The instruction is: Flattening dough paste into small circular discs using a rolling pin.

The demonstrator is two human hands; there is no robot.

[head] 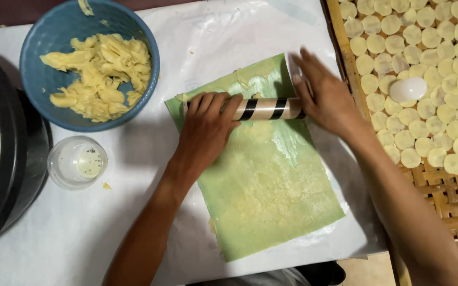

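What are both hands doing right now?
Left hand: palm down, fingers curled over the striped rolling pin.
Right hand: open, flat against the pin's end, blurred.

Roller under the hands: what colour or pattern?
The roller is cream-beige with black bands around it, seen in the head view, lying on the green sheet.

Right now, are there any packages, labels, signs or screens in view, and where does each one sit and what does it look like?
No packages, labels, signs or screens show here.
Nearest to a marking: the rolling pin under both hands on the green sheet, a pale cylinder with black bands around it.
The small clear plastic cup left of the sheet, below the blue bowl, is round and unmarked.
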